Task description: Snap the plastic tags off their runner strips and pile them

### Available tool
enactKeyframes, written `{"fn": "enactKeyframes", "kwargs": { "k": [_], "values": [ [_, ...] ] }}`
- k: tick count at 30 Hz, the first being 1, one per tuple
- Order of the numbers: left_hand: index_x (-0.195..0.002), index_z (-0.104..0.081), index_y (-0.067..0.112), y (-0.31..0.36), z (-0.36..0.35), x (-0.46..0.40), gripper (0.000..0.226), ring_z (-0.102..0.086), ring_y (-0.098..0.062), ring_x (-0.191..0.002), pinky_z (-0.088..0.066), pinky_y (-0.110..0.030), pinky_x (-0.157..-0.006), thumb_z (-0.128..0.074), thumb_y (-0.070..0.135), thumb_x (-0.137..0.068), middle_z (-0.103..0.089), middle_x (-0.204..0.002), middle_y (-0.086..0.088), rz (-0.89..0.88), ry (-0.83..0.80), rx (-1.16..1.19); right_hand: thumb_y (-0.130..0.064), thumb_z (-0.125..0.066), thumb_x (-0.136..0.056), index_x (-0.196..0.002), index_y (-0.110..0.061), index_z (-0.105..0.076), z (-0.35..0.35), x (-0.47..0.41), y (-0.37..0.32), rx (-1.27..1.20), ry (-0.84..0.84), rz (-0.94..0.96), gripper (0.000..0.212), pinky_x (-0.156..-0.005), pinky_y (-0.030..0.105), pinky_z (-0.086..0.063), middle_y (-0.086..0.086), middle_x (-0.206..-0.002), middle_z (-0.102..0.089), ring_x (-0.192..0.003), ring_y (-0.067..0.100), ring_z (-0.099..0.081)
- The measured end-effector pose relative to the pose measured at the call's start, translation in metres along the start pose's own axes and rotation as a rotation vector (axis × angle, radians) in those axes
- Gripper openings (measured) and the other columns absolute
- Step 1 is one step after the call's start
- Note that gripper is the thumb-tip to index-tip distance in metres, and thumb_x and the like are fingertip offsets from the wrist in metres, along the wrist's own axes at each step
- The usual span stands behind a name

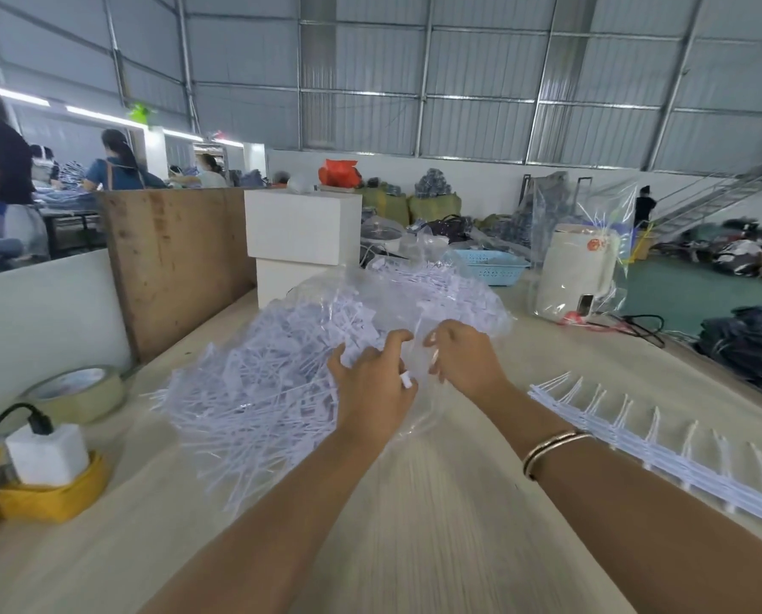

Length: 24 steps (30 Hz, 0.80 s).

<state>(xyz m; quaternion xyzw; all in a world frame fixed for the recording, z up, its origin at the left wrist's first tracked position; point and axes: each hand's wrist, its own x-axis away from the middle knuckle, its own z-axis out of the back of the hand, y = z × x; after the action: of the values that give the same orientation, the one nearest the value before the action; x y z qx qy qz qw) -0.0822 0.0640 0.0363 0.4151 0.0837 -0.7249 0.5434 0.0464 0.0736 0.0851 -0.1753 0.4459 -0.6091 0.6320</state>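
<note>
Both hands at tag pile point(255, 383) on table point(437, 502), left hand point(372, 385) pinching small white tag piece point(407, 381), right hand point(463, 358) fingers curled on clear plastic bag point(419, 361), stripped runner strips point(654, 449) lying right.

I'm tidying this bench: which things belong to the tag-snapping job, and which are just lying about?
Job: pile of tags; clear bag; runner strips; left hand; right hand.
Lying about: tape roll; yellow tape roll; blue basket; white boxes.
</note>
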Motion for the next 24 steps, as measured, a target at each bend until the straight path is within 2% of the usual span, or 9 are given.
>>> {"fn": "enactKeyframes", "kwargs": {
  "k": [3, 6, 9, 12, 14, 16, 19, 21, 24],
  "values": [
    [-0.112, -0.058, 0.035, -0.022, 0.012, -0.005, 0.032, -0.054, -0.017, -0.103, -0.009, -0.043, -0.102, -0.055, 0.018, -0.085, -0.064, -0.095, 0.007, -0.196, -0.140, -0.416, -0.005, -0.035, -0.092, -0.081, -0.006, -0.060, 0.017, -0.011, 0.007, -0.289, 0.102, -0.262, 0.027, -0.052, 0.027, -0.046, 0.011, -0.059, -0.059, -0.046, 0.020, -0.053],
    [-0.124, -0.052, 0.024, -0.027, 0.014, -0.011, 0.032, -0.043, -0.025, -0.119, -0.011, -0.048, -0.108, -0.047, 0.022, -0.092, -0.059, -0.116, -0.002, -0.348, -0.438, -0.692, -0.008, -0.035, -0.092, -0.077, -0.007, -0.061, 0.017, -0.012, 0.004, -0.244, 0.171, -0.156, 0.029, -0.044, 0.019, -0.043, 0.007, -0.059, -0.059, -0.046, 0.017, -0.054],
    [-0.137, -0.032, 0.016, -0.016, 0.009, -0.017, 0.060, -0.026, -0.029, -0.131, -0.009, -0.049, -0.110, -0.058, 0.027, -0.084, -0.038, -0.136, -0.009, -0.241, -0.608, -0.671, -0.011, -0.038, -0.088, -0.063, -0.023, -0.058, 0.000, 0.001, -0.011, -0.128, 0.153, 0.127, 0.034, -0.050, 0.024, -0.047, -0.005, -0.045, -0.057, -0.042, 0.007, -0.054],
    [-0.148, -0.008, 0.024, -0.013, 0.023, -0.031, 0.088, -0.010, -0.026, -0.139, 0.000, -0.047, -0.112, -0.063, 0.029, -0.079, -0.018, -0.148, -0.005, -0.066, -0.751, -0.333, -0.015, -0.038, -0.091, -0.062, -0.025, -0.057, 0.000, 0.005, -0.006, -0.052, 0.145, 0.153, 0.036, -0.062, 0.034, -0.050, -0.005, -0.047, -0.057, -0.049, 0.014, -0.057],
    [-0.147, -0.012, 0.032, -0.018, 0.042, -0.032, 0.087, -0.007, -0.018, -0.140, 0.002, -0.039, -0.111, -0.065, 0.039, -0.079, -0.019, -0.148, 0.003, -0.067, -0.689, -0.084, -0.024, -0.036, -0.096, -0.066, -0.021, -0.059, 0.009, 0.005, 0.004, -0.071, 0.147, 0.069, 0.039, -0.065, 0.036, -0.051, -0.002, -0.052, -0.059, -0.050, 0.017, -0.057],
    [-0.139, -0.035, 0.037, -0.031, 0.060, -0.020, 0.063, -0.016, -0.013, -0.135, 0.001, -0.030, -0.107, -0.062, 0.042, -0.082, -0.031, -0.140, 0.010, -0.127, -0.457, 0.059, -0.031, -0.034, -0.099, -0.068, -0.020, -0.060, 0.013, 0.010, 0.012, -0.077, 0.113, 0.027, 0.042, -0.062, 0.034, -0.050, 0.001, -0.053, -0.060, -0.048, 0.016, -0.056],
    [-0.125, -0.051, 0.030, -0.065, 0.082, 0.008, 0.043, -0.034, -0.018, -0.123, -0.016, -0.034, -0.099, -0.060, 0.033, -0.084, -0.042, -0.128, 0.007, -0.166, -0.140, -0.102, -0.031, -0.036, -0.100, -0.071, -0.018, -0.062, 0.007, 0.022, 0.019, -0.121, 0.058, -0.016, 0.041, -0.054, 0.030, -0.048, 0.005, -0.057, -0.059, -0.046, 0.014, -0.055],
    [-0.118, -0.050, 0.024, -0.093, 0.099, 0.023, 0.045, -0.040, -0.022, -0.115, -0.028, -0.036, -0.095, -0.066, 0.038, -0.079, -0.042, -0.121, 0.002, 0.020, -0.188, -0.142, -0.036, -0.037, -0.099, -0.081, -0.013, -0.065, 0.003, 0.029, 0.022, -0.144, 0.015, -0.076, 0.040, -0.054, 0.029, -0.051, 0.008, -0.062, -0.061, -0.047, 0.016, -0.056],
    [-0.103, -0.047, 0.024, -0.123, 0.119, 0.038, 0.054, -0.048, -0.016, -0.100, -0.041, -0.033, -0.085, -0.070, 0.060, -0.070, -0.046, -0.104, 0.006, 0.259, -0.492, -0.115, -0.050, -0.047, -0.091, -0.092, -0.012, -0.060, 0.002, 0.036, 0.021, -0.122, -0.042, -0.165, 0.040, -0.055, 0.029, -0.051, 0.006, -0.066, -0.064, -0.048, 0.016, -0.058]
  ]
}}
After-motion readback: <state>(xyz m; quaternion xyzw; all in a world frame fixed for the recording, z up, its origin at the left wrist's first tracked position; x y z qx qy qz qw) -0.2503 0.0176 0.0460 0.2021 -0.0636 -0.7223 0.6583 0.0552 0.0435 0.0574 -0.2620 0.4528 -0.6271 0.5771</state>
